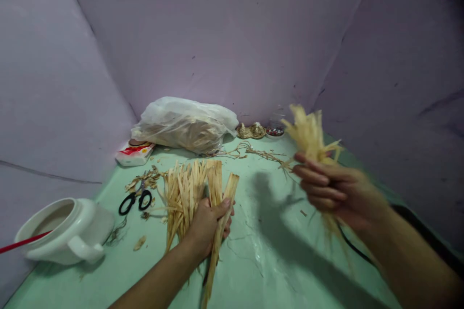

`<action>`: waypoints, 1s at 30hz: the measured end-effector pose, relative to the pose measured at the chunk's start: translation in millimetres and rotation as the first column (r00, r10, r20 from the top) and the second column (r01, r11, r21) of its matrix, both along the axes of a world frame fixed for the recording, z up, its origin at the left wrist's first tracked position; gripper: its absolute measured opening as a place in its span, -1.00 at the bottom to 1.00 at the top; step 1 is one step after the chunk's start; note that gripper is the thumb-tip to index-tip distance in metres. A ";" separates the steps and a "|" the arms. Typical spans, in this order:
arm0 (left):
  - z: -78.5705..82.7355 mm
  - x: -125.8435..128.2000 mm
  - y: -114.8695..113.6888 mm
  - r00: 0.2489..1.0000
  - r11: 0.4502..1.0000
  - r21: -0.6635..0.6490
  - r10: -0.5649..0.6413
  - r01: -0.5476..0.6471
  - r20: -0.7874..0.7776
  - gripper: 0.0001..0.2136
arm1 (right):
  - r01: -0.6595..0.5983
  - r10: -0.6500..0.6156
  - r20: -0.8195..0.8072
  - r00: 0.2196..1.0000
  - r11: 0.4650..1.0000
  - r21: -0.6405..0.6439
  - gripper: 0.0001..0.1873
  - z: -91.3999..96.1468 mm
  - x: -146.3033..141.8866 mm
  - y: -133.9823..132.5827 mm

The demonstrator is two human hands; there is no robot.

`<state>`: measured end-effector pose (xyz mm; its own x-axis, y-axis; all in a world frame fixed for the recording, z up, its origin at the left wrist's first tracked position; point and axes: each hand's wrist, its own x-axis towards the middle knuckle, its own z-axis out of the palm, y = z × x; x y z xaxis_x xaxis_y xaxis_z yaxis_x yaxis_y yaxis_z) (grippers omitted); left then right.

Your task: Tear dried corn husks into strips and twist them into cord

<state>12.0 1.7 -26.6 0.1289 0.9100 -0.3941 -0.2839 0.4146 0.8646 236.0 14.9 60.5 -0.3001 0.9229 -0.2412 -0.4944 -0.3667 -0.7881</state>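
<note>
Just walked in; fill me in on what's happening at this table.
A person's left hand grips a wide dry strip, with narrower strips beside it. The right hand holds a bunch of pale strips above the green table. Scissors lie near scraps; a filled plastic bag sits behind.

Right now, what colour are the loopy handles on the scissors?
The scissors' handles are black; the head view shows them best.
</note>
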 end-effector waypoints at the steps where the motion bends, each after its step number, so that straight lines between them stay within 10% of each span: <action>1: -0.7 1.1 -0.7 1.000 1.000 0.009 0.024 -0.024 -0.008 -0.69 | -0.055 0.054 -0.022 0.998 0.996 -0.063 -0.72 -8.6 -10.9 -1.7; 8: -4.4 4.7 -6.1 0.996 0.998 0.050 0.052 -0.049 -0.072 -0.70 | -0.036 0.074 0.138 0.988 0.964 -0.265 -0.59 -76.6 -75.8 -14.4; 30: 0.9 12.8 -10.8 0.995 0.990 0.112 0.077 -0.084 0.066 -0.73 | -0.069 0.122 0.200 0.972 0.966 -0.251 -0.67 -76.7 -77.8 -19.3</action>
<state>24.8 -9.1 -25.7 0.0741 0.9572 -0.2799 -0.3659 0.2872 0.8852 158.1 -4.4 -16.2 -0.3017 0.7993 -0.5198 -0.2793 -0.5953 -0.7534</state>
